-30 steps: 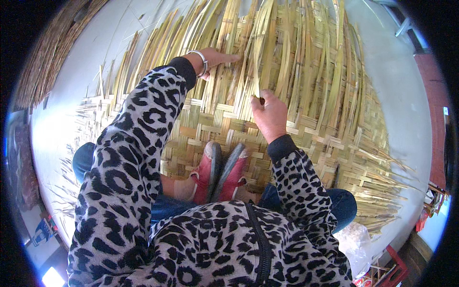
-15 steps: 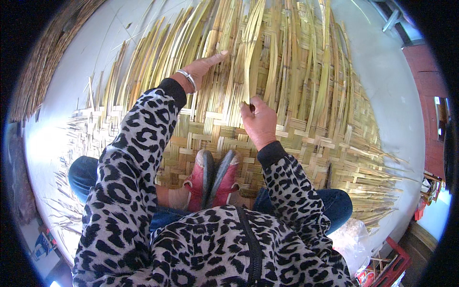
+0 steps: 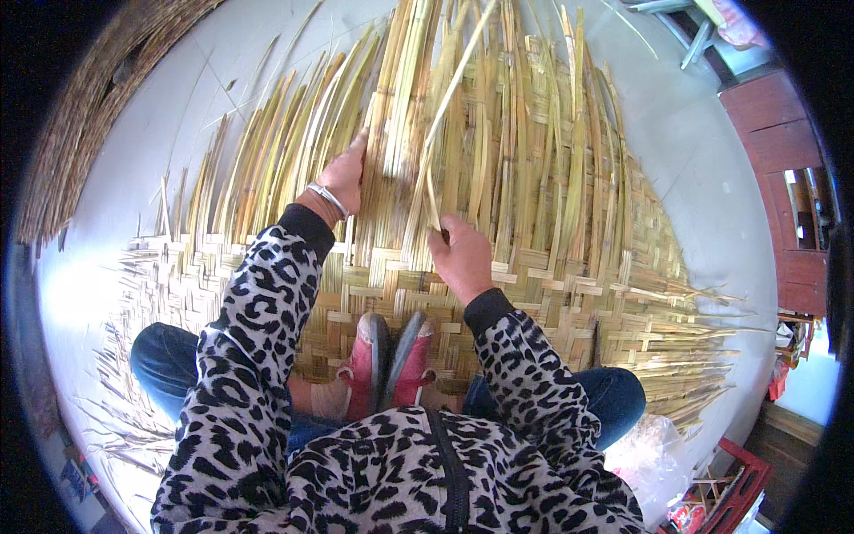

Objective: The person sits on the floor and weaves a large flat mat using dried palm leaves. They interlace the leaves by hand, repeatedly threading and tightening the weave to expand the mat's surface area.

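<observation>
A half-woven bamboo mat [image 3: 534, 283] lies under me, its long loose strips [image 3: 556, 169] fanning out at the far side. My right hand [image 3: 464, 260] pinches one narrow bamboo strip [image 3: 452, 89] near its lower part, just above the woven edge; the strip slants up and to the right across the others. My left hand [image 3: 345, 178], with a silver bangle [image 3: 329, 199] at the wrist, rests against the left side of a bundle of upright strips [image 3: 396, 133]. Its visible finger is stretched out; the remaining fingers are partly hidden by the strips.
My red shoes [image 3: 360, 369] stand on the woven part between my knees. A pale floor [image 3: 703, 191] surrounds the mat. Dark stacked stalks [image 3: 76, 142] are at the far left, reddish-brown wooden furniture [image 3: 787, 205] at the right. A clear plastic bag [image 3: 654, 458] and red crate [image 3: 743, 489] sit near right.
My left hand has drawn back and to the left, now against the strip bundle. The strip in my right hand leans further right at its top. The whole view has shifted slightly.
</observation>
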A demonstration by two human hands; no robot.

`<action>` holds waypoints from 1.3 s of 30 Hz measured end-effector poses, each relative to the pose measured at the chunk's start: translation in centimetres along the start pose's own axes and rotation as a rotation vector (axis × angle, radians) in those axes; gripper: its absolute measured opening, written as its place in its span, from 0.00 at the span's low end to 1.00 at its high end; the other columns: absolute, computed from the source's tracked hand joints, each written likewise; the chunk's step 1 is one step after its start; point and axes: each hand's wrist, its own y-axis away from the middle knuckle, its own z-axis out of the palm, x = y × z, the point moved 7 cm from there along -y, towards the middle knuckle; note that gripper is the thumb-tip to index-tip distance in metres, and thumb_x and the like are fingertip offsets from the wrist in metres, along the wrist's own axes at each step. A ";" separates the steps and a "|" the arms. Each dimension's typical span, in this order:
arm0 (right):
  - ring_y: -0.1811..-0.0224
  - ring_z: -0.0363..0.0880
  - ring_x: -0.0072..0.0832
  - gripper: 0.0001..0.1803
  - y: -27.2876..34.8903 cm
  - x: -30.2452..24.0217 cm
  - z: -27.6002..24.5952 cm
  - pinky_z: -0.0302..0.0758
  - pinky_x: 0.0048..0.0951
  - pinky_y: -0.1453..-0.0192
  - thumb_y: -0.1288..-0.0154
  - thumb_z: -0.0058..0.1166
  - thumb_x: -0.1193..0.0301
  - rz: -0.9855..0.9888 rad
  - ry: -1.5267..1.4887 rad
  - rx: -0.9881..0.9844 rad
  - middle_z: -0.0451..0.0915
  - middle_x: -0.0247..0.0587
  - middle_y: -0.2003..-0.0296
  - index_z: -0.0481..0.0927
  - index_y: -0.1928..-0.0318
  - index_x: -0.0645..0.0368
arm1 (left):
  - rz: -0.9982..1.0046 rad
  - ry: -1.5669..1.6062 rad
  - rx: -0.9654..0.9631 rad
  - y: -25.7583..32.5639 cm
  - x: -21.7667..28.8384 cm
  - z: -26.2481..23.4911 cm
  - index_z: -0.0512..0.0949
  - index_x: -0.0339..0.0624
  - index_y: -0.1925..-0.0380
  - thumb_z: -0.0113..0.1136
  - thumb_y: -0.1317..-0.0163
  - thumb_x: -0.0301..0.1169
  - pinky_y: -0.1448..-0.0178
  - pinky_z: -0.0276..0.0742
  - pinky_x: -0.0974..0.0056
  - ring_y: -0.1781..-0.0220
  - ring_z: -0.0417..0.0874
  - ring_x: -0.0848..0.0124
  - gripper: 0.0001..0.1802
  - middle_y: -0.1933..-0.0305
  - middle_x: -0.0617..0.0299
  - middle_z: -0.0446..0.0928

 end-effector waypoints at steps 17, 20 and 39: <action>0.70 0.78 0.51 0.17 -1.3 0.7 0.5 0.72 0.48 0.65 0.34 0.54 0.57 -0.061 -0.001 -0.313 0.76 0.52 0.75 0.74 0.62 0.61 | 0.020 -0.332 -0.212 1.6 2.9 4.4 0.78 0.43 0.56 0.66 0.39 0.34 0.58 0.83 0.66 0.62 0.84 0.74 0.14 0.59 0.66 0.82; 0.72 0.77 0.49 0.18 -1.8 1.1 0.8 0.70 0.46 0.66 0.34 0.54 0.57 -0.043 -0.022 -0.344 0.75 0.52 0.77 0.75 0.63 0.63 | 0.078 -0.283 -0.192 2.5 3.0 4.9 0.78 0.43 0.53 0.65 0.39 0.34 0.58 0.83 0.65 0.61 0.84 0.73 0.15 0.58 0.66 0.82; 0.73 0.75 0.27 0.23 -3.4 3.4 2.8 0.72 0.31 0.66 0.37 0.62 0.55 0.159 -0.250 -0.569 0.77 0.43 0.74 0.79 0.59 0.66 | 0.751 -0.366 0.144 7.0 4.8 4.6 0.77 0.38 0.57 0.61 0.38 0.20 0.52 0.76 0.70 0.59 0.81 0.76 0.10 0.59 0.65 0.81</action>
